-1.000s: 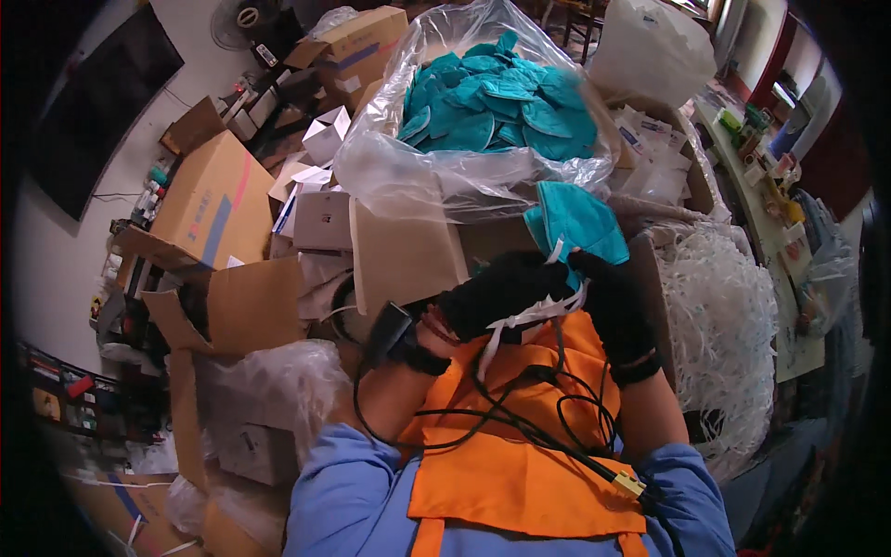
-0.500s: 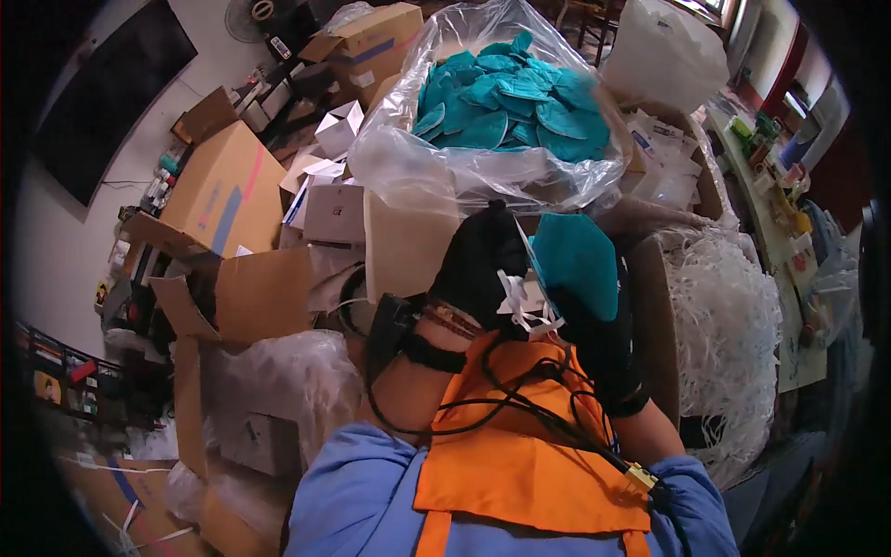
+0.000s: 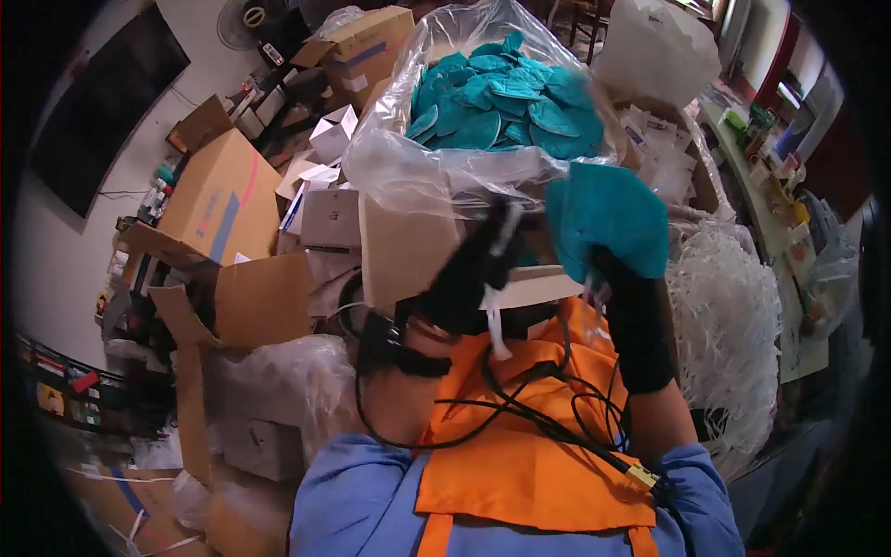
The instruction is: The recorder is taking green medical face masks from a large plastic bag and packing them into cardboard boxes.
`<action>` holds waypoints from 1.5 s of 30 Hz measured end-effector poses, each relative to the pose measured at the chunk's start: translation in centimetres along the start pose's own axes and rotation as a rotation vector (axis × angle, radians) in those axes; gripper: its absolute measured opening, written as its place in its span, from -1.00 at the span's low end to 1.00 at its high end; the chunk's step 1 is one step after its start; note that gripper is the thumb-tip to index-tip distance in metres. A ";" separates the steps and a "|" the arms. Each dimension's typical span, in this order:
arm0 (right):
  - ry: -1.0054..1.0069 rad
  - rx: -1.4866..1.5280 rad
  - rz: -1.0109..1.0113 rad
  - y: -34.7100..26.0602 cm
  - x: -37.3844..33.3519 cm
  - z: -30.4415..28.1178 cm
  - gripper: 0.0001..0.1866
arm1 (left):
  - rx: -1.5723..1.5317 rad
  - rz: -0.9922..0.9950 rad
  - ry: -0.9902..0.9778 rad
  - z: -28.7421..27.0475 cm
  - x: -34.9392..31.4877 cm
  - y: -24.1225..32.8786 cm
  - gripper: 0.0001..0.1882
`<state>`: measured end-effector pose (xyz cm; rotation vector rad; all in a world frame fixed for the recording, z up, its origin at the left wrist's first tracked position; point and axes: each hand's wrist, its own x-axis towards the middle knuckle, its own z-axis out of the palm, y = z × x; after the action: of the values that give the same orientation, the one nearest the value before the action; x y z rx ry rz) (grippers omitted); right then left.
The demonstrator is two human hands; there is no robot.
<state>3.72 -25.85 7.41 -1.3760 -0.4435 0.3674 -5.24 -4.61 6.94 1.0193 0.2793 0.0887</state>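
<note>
In my black-gloved right hand [image 3: 636, 320] a teal folded face mask [image 3: 613, 218] is gripped by its lower edge and held up, with white loops [image 3: 597, 302] hanging beneath it. To its left, apart from the mask, is my black-gloved left hand [image 3: 469, 269], smeared by motion. A white elastic strap [image 3: 495, 325] runs across that hand and dangles below it; the fingers seem closed on it, though blur hides them in part. Beyond both hands, a heap of similar teal masks [image 3: 506, 97] fills a box lined with a clear plastic bag [image 3: 445, 167].
A carton of tangled white straps [image 3: 724, 325] stands at my right. Open cardboard boxes [image 3: 223, 200] and a plastic-lined carton [image 3: 278, 381] crowd the left. Black cables [image 3: 520, 408] cross my orange apron [image 3: 529, 483]. A long cluttered bench [image 3: 761, 195] runs along the right.
My hands have drawn apart. My right hand has raised the teal mask up and to the right, turning its broad face into view. My left hand has come away from it with a white strap.
</note>
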 end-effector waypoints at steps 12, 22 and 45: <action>-0.335 -0.039 0.207 -1.7 -1.3 3.2 -0.71 | 1.402 1.319 0.224 1.7 0.8 -1.1 -0.52; -0.262 -0.067 0.120 3.1 -1.0 -1.1 -0.73 | 0.494 0.432 -0.207 3.0 0.1 -1.3 -0.40; 0.322 -0.250 -0.198 -2.4 4.7 -18.6 -0.56 | 1.131 1.070 0.026 1.0 10.3 -0.6 -0.56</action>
<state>17.14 -39.78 7.68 -1.5849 -0.3616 -0.0771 4.86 -3.68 5.01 2.2077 -0.2814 0.9981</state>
